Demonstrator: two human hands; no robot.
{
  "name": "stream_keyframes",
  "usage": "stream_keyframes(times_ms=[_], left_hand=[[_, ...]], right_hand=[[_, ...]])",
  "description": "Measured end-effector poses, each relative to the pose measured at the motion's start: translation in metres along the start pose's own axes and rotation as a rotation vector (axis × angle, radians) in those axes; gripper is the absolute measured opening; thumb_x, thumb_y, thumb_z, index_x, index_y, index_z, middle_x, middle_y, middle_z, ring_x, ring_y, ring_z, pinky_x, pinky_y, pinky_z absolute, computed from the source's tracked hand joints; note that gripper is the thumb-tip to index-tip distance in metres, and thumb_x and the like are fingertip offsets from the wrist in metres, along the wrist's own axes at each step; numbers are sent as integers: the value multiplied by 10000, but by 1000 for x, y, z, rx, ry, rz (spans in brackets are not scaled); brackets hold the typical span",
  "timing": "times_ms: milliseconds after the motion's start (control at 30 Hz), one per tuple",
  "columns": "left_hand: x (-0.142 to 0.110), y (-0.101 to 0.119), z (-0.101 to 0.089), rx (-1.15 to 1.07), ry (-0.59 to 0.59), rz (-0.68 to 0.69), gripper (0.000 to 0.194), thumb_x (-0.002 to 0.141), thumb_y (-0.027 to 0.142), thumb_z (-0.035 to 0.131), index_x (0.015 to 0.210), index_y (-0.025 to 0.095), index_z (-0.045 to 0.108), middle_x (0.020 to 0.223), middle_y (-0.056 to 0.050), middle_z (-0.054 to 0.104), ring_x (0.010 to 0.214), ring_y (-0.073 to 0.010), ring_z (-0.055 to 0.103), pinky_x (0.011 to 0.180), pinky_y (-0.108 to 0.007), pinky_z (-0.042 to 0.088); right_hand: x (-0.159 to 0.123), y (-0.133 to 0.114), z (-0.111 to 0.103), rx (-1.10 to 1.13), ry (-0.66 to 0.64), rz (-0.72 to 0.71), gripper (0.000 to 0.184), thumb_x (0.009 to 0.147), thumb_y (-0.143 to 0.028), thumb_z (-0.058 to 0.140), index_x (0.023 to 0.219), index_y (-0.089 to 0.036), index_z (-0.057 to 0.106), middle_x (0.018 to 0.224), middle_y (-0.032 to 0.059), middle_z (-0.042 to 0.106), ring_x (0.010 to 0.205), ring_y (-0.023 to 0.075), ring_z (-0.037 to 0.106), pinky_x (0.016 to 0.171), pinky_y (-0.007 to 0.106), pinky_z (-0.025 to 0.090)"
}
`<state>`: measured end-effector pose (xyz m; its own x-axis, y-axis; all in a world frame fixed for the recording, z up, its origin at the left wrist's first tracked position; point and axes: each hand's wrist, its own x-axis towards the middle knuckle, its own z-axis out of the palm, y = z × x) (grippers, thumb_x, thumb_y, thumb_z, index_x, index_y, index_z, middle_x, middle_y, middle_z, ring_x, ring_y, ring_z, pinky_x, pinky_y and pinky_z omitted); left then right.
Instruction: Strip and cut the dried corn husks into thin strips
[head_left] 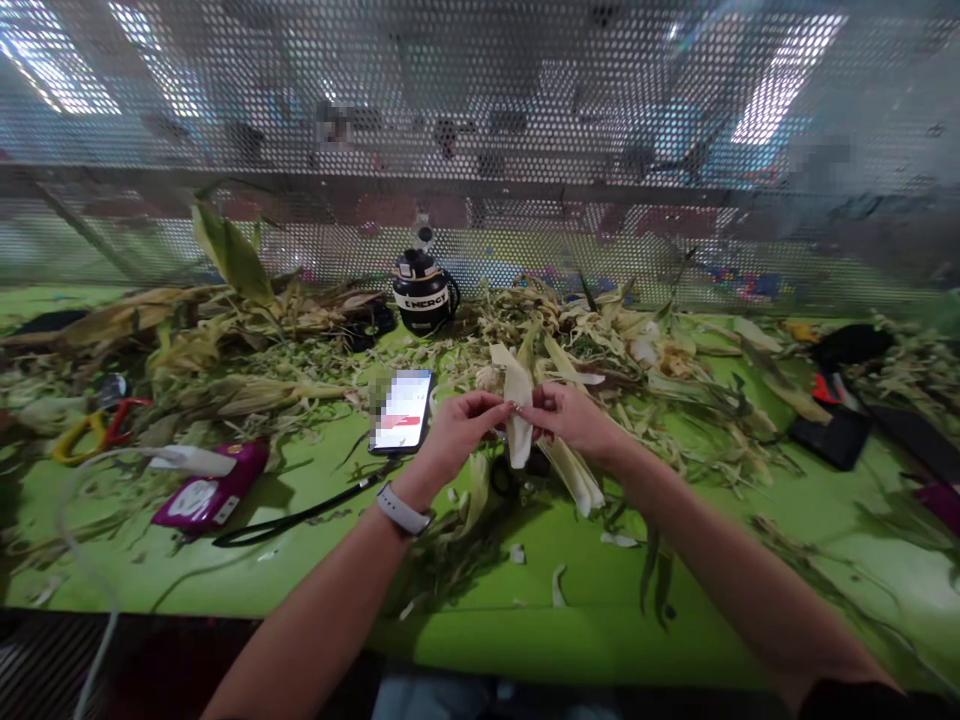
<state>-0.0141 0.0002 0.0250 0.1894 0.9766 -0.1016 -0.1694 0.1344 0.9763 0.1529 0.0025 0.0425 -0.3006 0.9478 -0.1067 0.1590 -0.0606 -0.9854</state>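
Note:
Over the middle of the green table (525, 600), my left hand (461, 430) and my right hand (574, 420) face each other, both pinched on a pale corn husk leaf (519, 400) that stands upright between them. More husk leaves (574, 470) hang below my right hand. My left wrist wears a white band (403, 508). A lit phone (403, 410) lies flat just left of my left hand.
Husks and corn scraps are heaped along the back, left (225, 340) and right (645, 350). A black mug (424, 290) stands at the perforated screen. A magenta device (214, 490) with a white cable, yellow-red scissors (94, 430) and a black lanyard (300, 515) lie left. Dark items (832, 435) lie right.

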Motion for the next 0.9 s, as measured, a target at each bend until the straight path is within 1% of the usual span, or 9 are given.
stream_keyframes(times_ms=[100, 200, 333, 467, 700, 800, 900], left_hand=[[1, 2, -3, 84, -31, 28, 256, 580, 353, 775, 665, 137, 668, 593, -22, 620, 508, -99, 541, 455, -194, 414], [3, 2, -7, 111, -85, 29, 263, 581, 357, 776, 669, 137, 662, 589, -20, 613, 488, -93, 529, 437, -189, 414], [5, 0, -13, 182, -182, 41, 241, 606, 364, 756, 638, 145, 659, 548, -7, 585, 446, -85, 505, 423, -185, 417], [6, 0, -15, 219, -215, 60, 218, 618, 353, 744, 628, 153, 656, 528, -5, 575, 442, -95, 514, 407, -180, 407], [4, 4, -12, 206, -184, 77, 142, 586, 272, 764, 595, 171, 665, 510, -3, 590, 441, -101, 497, 428, -192, 394], [4, 1, -12, 256, -141, 152, 114, 593, 236, 752, 576, 182, 653, 519, 2, 585, 456, -103, 480, 436, -194, 370], [4, -2, -12, 325, -104, 234, 104, 640, 229, 712, 571, 195, 642, 520, 3, 579, 466, -107, 467, 447, -199, 345]], right_hand=[[0, 1, -1, -18, -18, 25, 355, 637, -414, 749, 664, -169, 493, 515, -34, 576, 468, 97, 567, 402, 182, 426], [0, 2, -3, -23, -44, 35, 335, 673, -406, 730, 677, -162, 501, 512, -20, 592, 468, 103, 583, 403, 184, 445], [0, 3, -5, -53, -90, 34, 332, 679, -408, 725, 670, -162, 502, 509, -13, 610, 454, 102, 574, 414, 196, 456], [0, 5, -6, -105, -111, 13, 312, 694, -409, 702, 647, -173, 503, 514, -9, 624, 437, 106, 551, 420, 216, 447], [-4, -1, -2, -246, -64, -44, 250, 733, -359, 641, 628, -197, 482, 514, -30, 579, 480, 128, 555, 453, 226, 404], [-5, -3, 0, -352, -20, -106, 224, 758, -318, 603, 632, -201, 460, 544, -33, 566, 514, 133, 567, 508, 233, 401], [-5, -3, 0, -467, 26, -150, 187, 775, -254, 569, 644, -201, 446, 562, -32, 559, 529, 130, 564, 540, 231, 387]])
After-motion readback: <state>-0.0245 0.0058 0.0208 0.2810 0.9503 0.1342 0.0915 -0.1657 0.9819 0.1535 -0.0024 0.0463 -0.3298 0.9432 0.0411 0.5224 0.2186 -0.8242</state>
